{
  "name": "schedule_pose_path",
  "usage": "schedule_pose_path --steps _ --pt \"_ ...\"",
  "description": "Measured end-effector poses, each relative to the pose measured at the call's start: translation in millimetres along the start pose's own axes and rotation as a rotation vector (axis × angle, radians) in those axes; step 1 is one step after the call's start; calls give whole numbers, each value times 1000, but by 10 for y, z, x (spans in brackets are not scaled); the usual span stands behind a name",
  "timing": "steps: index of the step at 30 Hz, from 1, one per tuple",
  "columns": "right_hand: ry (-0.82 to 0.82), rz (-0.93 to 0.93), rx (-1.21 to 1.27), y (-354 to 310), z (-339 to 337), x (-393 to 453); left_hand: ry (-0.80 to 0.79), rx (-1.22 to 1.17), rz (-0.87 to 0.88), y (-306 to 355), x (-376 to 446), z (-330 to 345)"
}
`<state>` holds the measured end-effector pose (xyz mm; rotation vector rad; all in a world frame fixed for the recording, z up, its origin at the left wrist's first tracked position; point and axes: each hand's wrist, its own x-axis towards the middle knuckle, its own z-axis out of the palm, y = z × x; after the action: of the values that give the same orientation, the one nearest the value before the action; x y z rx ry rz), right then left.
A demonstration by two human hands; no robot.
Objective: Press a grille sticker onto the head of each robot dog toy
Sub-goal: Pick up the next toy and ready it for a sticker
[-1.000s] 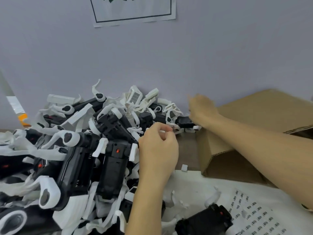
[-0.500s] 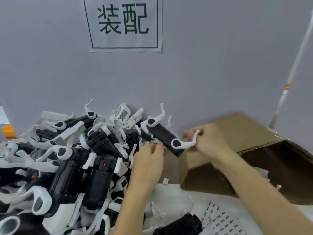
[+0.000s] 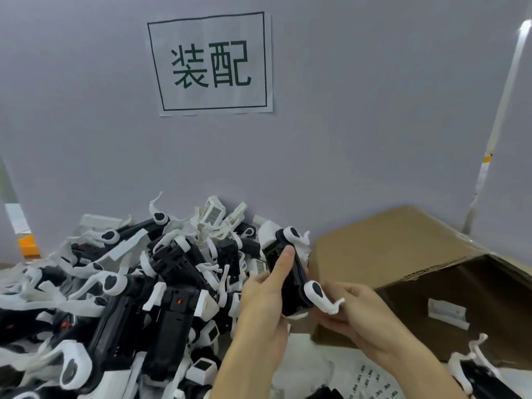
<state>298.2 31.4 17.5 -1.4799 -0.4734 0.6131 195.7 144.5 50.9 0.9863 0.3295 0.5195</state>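
Observation:
A black-and-white robot dog toy [image 3: 290,272] is held up in front of the pile, its white head end pointing away from me. My left hand [image 3: 266,295] grips its body from the left, a finger lying along the black side. My right hand [image 3: 349,308] holds its near end from below and the right, by a white leg. A sticker sheet [image 3: 371,380] with rows of small dark grille stickers lies on the white surface below my right arm. Whether a finger carries a sticker, I cannot tell.
A big heap of black-and-white robot dogs [image 3: 121,289] fills the left half. An open cardboard box [image 3: 403,254] stands at the right, with a dog [image 3: 478,372] in it. A grey wall with a paper sign [image 3: 211,64] is behind.
My right hand pulled one dog from the back of the pile toward me. My left hand, which hovered over the pile before, now grips that dog too. The camera tilted up.

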Motion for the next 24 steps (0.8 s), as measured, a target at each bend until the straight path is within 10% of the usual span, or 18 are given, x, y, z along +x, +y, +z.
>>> schedule_pose_path --steps 11,24 --pt "207 -570 -366 -404 153 -247 -51 464 263 -142 0 51" --pt "454 -546 -201 -388 225 -289 -12 881 681 -408 -39 227"
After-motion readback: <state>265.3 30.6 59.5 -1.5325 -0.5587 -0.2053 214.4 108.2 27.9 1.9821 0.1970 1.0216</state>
